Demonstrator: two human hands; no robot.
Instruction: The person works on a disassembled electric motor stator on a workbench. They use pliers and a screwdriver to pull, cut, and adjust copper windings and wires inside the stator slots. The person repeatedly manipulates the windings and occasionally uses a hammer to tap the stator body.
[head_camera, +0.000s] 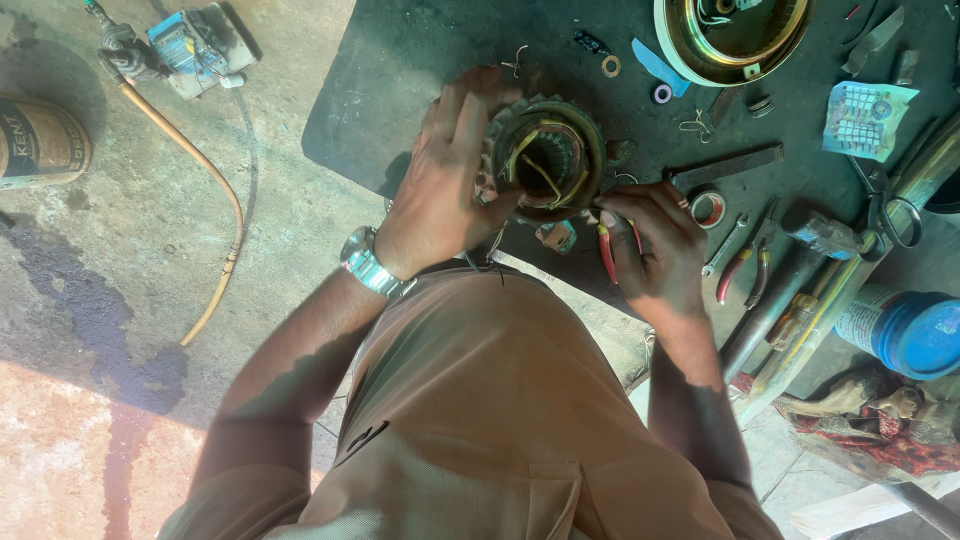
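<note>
Left hand (440, 190) clamps the wound stator (548, 155); right hand (650, 245) grips red-handled pliers (607, 250). A slip could nick the windings

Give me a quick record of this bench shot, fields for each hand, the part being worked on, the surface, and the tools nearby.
Left hand: left hand grips the round wound motor core
Right hand: right hand holds red-handled pliers at the core's edge
Surface: dark mat on concrete floor
Nearby tools: second red-handled pliers, hammer, scissors
Other items: brass-coloured round cover, blue-lidded jar, tape roll
</note>
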